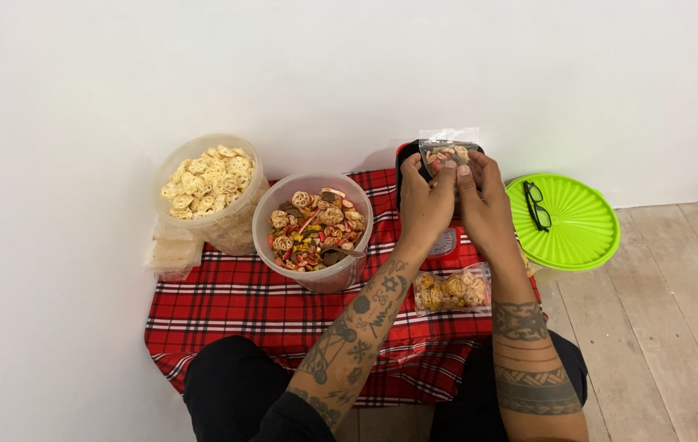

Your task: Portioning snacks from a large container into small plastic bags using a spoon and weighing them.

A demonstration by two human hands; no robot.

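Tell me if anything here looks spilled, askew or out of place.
Nothing looks spilled. The one oddity is a pair of black glasses lying on the green lid on the floor. Both hands, left and right, hold a small clear snack bag above the scale.

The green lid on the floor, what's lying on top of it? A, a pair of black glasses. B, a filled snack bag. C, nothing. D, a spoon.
A: a pair of black glasses rests on the ribbed green lid, toward its left side.
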